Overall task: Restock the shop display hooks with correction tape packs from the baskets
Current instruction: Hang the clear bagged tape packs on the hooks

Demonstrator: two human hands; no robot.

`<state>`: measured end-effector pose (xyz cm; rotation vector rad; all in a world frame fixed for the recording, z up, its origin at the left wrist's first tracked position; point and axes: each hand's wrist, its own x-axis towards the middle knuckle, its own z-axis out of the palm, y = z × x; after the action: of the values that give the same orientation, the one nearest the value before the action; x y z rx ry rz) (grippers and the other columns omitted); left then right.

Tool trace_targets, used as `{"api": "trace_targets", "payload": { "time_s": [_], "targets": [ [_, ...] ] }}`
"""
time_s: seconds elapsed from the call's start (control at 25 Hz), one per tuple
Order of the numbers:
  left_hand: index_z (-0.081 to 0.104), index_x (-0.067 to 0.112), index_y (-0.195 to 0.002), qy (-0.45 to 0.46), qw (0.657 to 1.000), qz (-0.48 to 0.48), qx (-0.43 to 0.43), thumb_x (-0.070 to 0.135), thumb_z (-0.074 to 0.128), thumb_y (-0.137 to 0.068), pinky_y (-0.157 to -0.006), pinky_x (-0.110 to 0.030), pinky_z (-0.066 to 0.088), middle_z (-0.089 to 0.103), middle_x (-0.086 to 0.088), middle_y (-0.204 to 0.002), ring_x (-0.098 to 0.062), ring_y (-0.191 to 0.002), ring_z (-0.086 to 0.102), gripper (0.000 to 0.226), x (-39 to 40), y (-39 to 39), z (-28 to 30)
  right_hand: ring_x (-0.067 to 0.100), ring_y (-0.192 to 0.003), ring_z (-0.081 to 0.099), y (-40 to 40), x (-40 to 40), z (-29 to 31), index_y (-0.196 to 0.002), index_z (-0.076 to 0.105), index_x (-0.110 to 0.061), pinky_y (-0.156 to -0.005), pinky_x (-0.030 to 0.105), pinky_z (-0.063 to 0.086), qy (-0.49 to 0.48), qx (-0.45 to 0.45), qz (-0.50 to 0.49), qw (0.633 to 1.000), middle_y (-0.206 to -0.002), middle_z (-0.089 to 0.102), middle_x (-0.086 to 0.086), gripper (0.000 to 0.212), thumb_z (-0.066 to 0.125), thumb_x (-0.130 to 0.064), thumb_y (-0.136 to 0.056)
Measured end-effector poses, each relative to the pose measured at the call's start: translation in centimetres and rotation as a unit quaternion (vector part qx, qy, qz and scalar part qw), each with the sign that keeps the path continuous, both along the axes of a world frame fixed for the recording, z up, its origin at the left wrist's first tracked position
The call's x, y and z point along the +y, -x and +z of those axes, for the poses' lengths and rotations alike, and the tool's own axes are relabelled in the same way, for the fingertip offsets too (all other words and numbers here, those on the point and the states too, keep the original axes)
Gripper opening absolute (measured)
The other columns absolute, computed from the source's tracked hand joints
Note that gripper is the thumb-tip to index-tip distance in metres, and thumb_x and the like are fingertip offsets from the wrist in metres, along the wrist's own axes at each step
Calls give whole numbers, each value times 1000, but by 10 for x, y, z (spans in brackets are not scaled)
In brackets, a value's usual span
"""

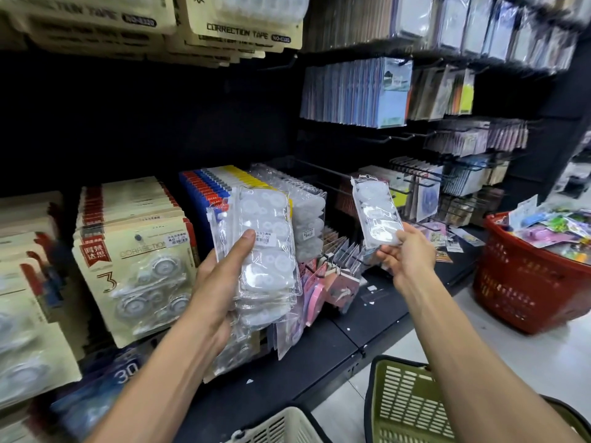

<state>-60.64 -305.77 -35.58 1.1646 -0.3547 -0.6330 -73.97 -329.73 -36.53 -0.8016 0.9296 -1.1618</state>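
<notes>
A hanging step is being carried out. A stack of clear packs (265, 251) is being gripped by the left hand (220, 279) before the shelf, while a single pack (375, 212) is being pinched at its lower end by the right hand (406, 251). Its punched top hole needs aligning with a hook (412, 180). White tape rollers are showing through the transparent bag.
</notes>
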Motion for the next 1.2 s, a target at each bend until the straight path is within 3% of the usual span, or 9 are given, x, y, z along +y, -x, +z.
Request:
{"api": "trace_targets", "payload": {
  "time_s": [0.16,0.48,0.6,0.68,0.76,0.88,1.0,1.12,1.2],
  "targets": [
    [57,29,-141,2,1000,-4,2,79,89,-36,-111,-54,43,69,2,-132,-25,-123,63,120,-6,-3,-6,16,-51,53,-1,-2,1,-118,59,-15,-38,22,48,4,8,1,1000,-78,63,12,30,43,0,-99],
    [55,27,-143,9,1000,-9,2,76,87,-45,-112,-50,42,67,6,-133,-18,-124,62,114,-8,1,-8,17,-54,53,-3,2,1,-126,55,-11,-45,26,53,-1,-3,10,1000,-80,59,12,31,45,2,-99],
    [53,28,-144,-5,1000,-12,7,78,88,-41,-110,-52,44,66,3,-136,-22,-124,62,120,-10,2,-9,27,-81,67,-5,5,1,-145,36,-13,-72,35,61,5,-65,43,997,-121,56,21,54,47,8,-97],
    [48,28,-148,-13,1000,-13,5,79,87,-45,-114,-50,37,59,6,-144,-17,-130,55,121,-10,2,-8,41,-116,60,-7,7,3,-155,22,-23,-96,46,55,3,-124,95,988,-150,39,23,71,50,8,-96],
    [45,27,-151,-12,1000,-10,0,76,86,-50,-116,-48,33,54,10,-148,-15,-133,50,120,-9,4,-7,44,-127,52,-10,12,6,-156,22,-26,-106,49,48,24,-98,143,985,-158,30,18,72,53,2,-97],
    [53,29,-145,-3,1000,1,12,82,78,-54,-112,-46,40,60,9,-142,-16,-129,58,108,-8,6,-5,30,-91,69,-16,32,12,-126,57,-6,-84,39,59,100,74,286,950,-125,63,18,29,58,-19,-99],
    [66,28,-127,7,999,18,38,79,66,-76,-95,-46,56,75,2,-121,-22,-106,73,72,-10,7,-5,22,-61,62,-28,55,21,-101,63,-3,-56,34,55,161,155,450,864,-81,63,10,44,65,-45,-89],
    [62,20,-132,18,998,35,54,75,76,-70,-94,-53,57,73,-7,-123,-30,-104,74,84,-12,6,-6,16,-57,57,-37,71,30,-102,60,-5,-47,30,53,214,193,554,781,-76,62,4,35,76,-30,-83],
    [62,18,-124,16,997,54,45,62,73,-80,-94,-47,57,75,-3,-117,-25,-101,74,63,-10,7,-1,18,-54,62,-37,74,33,-99,56,-9,-43,27,52,228,207,563,767,-72,65,3,24,75,-13,-86]
  ]
}}
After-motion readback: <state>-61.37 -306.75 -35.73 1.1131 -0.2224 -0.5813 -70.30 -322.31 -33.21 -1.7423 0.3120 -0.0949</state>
